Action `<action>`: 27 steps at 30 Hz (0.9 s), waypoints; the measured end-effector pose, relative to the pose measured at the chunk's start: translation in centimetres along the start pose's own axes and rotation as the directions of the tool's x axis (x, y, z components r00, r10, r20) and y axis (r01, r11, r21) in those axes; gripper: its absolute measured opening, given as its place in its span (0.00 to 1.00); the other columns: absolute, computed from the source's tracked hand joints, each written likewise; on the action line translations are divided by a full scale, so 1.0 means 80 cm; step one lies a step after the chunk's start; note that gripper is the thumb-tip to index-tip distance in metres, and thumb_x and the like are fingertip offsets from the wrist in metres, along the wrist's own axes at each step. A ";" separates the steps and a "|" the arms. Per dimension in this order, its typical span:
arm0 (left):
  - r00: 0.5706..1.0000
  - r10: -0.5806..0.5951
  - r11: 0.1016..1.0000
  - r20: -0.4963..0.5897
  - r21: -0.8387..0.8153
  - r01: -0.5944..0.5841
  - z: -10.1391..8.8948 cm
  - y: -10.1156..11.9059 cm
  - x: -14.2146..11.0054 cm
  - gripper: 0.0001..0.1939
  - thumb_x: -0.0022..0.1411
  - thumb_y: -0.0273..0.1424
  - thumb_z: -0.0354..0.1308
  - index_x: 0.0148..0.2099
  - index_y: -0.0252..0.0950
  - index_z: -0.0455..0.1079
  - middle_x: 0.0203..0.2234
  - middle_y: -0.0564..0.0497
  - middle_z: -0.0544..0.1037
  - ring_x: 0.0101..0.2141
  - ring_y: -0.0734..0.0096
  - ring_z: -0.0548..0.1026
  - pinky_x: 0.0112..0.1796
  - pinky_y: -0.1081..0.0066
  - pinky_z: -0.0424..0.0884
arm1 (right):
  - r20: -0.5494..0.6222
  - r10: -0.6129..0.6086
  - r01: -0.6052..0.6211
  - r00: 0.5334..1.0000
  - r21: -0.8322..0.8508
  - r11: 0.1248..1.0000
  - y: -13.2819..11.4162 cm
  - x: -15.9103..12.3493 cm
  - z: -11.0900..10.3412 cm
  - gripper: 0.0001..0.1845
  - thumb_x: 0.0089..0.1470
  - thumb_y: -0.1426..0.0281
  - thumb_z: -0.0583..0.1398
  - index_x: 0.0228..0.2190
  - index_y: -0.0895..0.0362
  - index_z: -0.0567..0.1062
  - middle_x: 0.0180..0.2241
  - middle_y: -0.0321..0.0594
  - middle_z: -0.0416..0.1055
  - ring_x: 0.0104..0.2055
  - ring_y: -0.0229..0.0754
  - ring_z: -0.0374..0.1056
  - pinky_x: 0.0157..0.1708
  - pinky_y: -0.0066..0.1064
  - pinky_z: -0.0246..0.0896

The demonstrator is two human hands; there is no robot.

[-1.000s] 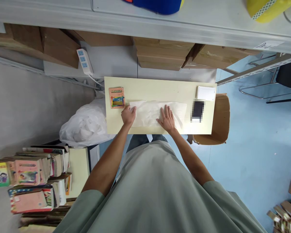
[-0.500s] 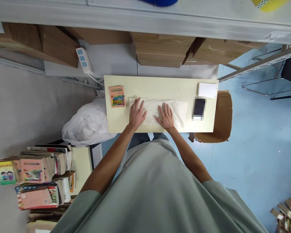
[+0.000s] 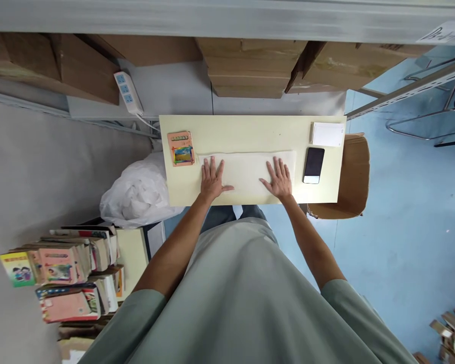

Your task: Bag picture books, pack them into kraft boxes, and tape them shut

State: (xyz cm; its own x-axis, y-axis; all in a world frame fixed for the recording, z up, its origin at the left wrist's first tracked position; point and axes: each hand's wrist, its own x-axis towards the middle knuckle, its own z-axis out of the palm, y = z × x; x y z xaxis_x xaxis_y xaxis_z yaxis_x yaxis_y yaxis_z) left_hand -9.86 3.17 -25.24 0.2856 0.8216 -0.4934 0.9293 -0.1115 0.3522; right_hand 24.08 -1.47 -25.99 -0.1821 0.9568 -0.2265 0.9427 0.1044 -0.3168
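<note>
A long white sheet (image 3: pixel 246 172), paper or thin plastic, lies flat along the front half of the cream tabletop (image 3: pixel 250 134). My left hand (image 3: pixel 211 181) rests palm down on its left end, fingers spread and thumb pointing right. On the right part of the sheet my right hand (image 3: pixel 278 180) lies flat too, its fingers apart. A small pink book (image 3: pixel 181 148) with a colourful cover is beyond the sheet's left end. To the right of the sheet are a dark phone (image 3: pixel 313 165) and, above it, a stack of white cards or paper (image 3: pixel 328 134).
Left of the table sits a white plastic bag (image 3: pixel 136 192), with stacked books (image 3: pixel 64 263) nearer me. An open cardboard box (image 3: pixel 354 177) stands at the right edge. Behind are a power strip (image 3: pixel 129 92), cardboard boxes (image 3: pixel 250 65) and a metal shelf beam (image 3: pixel 227 20).
My right hand has slid to the right across the sheet, which now looks smoother and flatter. My left hand has shifted only slightly, its thumb stretched out more. The camera view has tilted a little.
</note>
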 end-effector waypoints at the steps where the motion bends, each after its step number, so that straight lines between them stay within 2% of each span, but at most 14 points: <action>1: 1.000 -0.008 1.000 0.005 0.000 0.008 -0.002 0.000 0.001 0.77 0.53 0.61 0.78 0.86 0.31 0.40 0.82 0.25 0.30 0.79 0.22 0.26 0.74 0.28 0.34 | 0.001 0.000 0.000 1.000 -0.007 1.000 0.013 -0.006 -0.004 0.49 0.75 0.38 0.48 0.80 0.57 0.54 0.83 0.51 0.38 0.86 0.59 0.36 0.82 0.60 0.37; 4: 0.999 -0.031 0.999 0.009 0.012 0.031 -0.007 0.007 0.004 0.82 0.48 0.60 0.81 0.86 0.28 0.39 0.81 0.21 0.29 0.79 0.20 0.26 0.74 0.27 0.34 | 0.014 -0.009 0.010 1.000 -0.016 1.000 0.031 -0.015 -0.011 0.51 0.74 0.37 0.47 0.80 0.59 0.54 0.83 0.53 0.38 0.86 0.60 0.37 0.82 0.59 0.38; 6: 1.000 -0.022 1.000 -0.008 0.021 0.022 -0.009 0.019 0.004 0.83 0.48 0.61 0.81 0.85 0.24 0.38 0.81 0.20 0.30 0.79 0.20 0.26 0.74 0.28 0.33 | 0.001 0.023 -0.023 1.000 -0.011 1.000 0.024 -0.014 -0.012 0.53 0.74 0.37 0.46 0.80 0.63 0.53 0.83 0.55 0.37 0.86 0.62 0.36 0.82 0.61 0.38; 9: 0.998 0.038 0.999 -0.040 0.012 -0.037 -0.006 0.050 0.007 0.81 0.52 0.62 0.78 0.86 0.24 0.37 0.82 0.22 0.32 0.80 0.25 0.26 0.75 0.31 0.31 | -0.021 0.065 -0.064 0.998 0.026 0.998 -0.015 -0.006 -0.003 0.52 0.76 0.40 0.44 0.81 0.66 0.47 0.83 0.56 0.34 0.86 0.64 0.33 0.82 0.64 0.36; 12: 0.996 0.085 0.996 -0.022 0.015 -0.084 0.003 0.079 0.013 0.78 0.53 0.62 0.77 0.86 0.28 0.39 0.82 0.25 0.32 0.80 0.28 0.26 0.76 0.32 0.30 | 0.010 -0.036 0.035 0.999 0.087 0.996 -0.065 0.007 0.013 0.44 0.79 0.48 0.42 0.82 0.60 0.44 0.84 0.48 0.35 0.86 0.59 0.33 0.83 0.60 0.35; 14: 0.998 0.069 0.997 0.002 0.025 -0.069 0.008 0.085 0.017 0.80 0.51 0.63 0.78 0.86 0.29 0.39 0.82 0.25 0.31 0.80 0.27 0.26 0.75 0.31 0.31 | 0.021 -0.057 0.055 0.998 0.101 0.993 -0.084 0.014 0.022 0.41 0.80 0.51 0.42 0.82 0.58 0.46 0.84 0.46 0.36 0.86 0.57 0.34 0.83 0.59 0.35; 17: 0.999 0.016 1.000 0.047 0.025 -0.018 0.004 0.067 0.021 0.85 0.45 0.64 0.80 0.86 0.31 0.36 0.82 0.25 0.28 0.79 0.22 0.25 0.74 0.28 0.33 | 0.011 -0.037 0.036 0.999 0.099 0.994 -0.075 0.012 0.026 0.41 0.80 0.49 0.43 0.82 0.56 0.49 0.84 0.46 0.36 0.86 0.58 0.35 0.83 0.61 0.34; 22: 0.996 -0.033 0.997 0.088 0.070 0.027 -0.020 0.015 0.017 0.87 0.42 0.64 0.81 0.87 0.32 0.37 0.82 0.25 0.27 0.79 0.18 0.25 0.74 0.28 0.36 | 0.013 -0.060 0.059 0.998 0.087 0.994 -0.022 -0.005 0.012 0.42 0.79 0.46 0.46 0.81 0.54 0.53 0.84 0.46 0.37 0.86 0.59 0.36 0.83 0.60 0.35; 24: 0.995 -0.038 0.996 0.091 0.084 0.031 -0.027 0.007 0.016 0.87 0.42 0.64 0.81 0.86 0.31 0.38 0.82 0.24 0.28 0.79 0.18 0.26 0.74 0.28 0.38 | 0.034 -0.066 0.063 0.997 0.095 0.994 -0.014 -0.007 0.006 0.42 0.79 0.46 0.46 0.81 0.55 0.54 0.84 0.46 0.37 0.86 0.58 0.36 0.83 0.58 0.35; 27: 0.996 -0.035 0.996 0.083 0.090 0.028 -0.031 0.010 0.016 0.85 0.42 0.63 0.81 0.86 0.31 0.40 0.82 0.23 0.30 0.79 0.17 0.28 0.74 0.28 0.40 | 0.062 -0.067 0.060 0.996 0.112 0.992 -0.013 -0.007 -0.005 0.43 0.78 0.46 0.46 0.80 0.57 0.54 0.84 0.47 0.37 0.86 0.56 0.36 0.83 0.56 0.36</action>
State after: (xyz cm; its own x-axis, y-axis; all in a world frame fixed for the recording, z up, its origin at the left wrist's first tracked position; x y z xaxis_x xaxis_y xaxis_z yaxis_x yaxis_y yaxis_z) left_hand -9.38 5.51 -23.59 0.2711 0.7760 -0.5695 0.9542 -0.1387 0.2652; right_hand 23.30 -2.03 -25.20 -0.2619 0.9291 -0.2610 0.8929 0.1307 -0.4309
